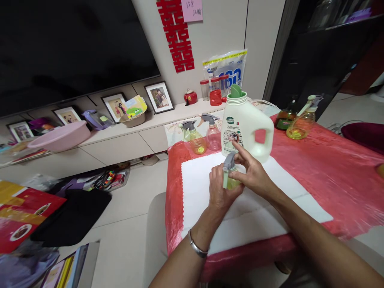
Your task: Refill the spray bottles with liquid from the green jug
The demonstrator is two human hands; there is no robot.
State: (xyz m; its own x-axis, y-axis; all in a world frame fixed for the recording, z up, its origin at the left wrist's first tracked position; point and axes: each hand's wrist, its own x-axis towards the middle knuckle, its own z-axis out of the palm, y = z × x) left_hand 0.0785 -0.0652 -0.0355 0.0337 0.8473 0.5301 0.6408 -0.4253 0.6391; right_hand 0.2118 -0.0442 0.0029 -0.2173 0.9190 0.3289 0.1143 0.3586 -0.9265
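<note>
My left hand [220, 186] wraps round the yellow-green body of a small spray bottle [233, 183] above a white cloth [195, 192]. At its top, my right hand [250, 170] grips the grey spray head [229, 161] between thumb and fingers, with the index finger stretched out. The head looks seated on the bottle, but my fingers hide the join. Just behind stands a large pale-green jug [259, 120] with a handle, its mouth open and a green scoop-like piece [236, 90] sticking out. To its left are a yellow spray bottle [198, 143] and a pink spray bottle [214, 138].
Red plastic film [336, 176] covers the table. Toward the back right stand another yellow spray bottle [301, 124] and a dark bottle [284, 119]. Behind, a low cabinet [120, 138] carries photo frames, a pink basin [61, 136] and red-lidded jars [205, 90].
</note>
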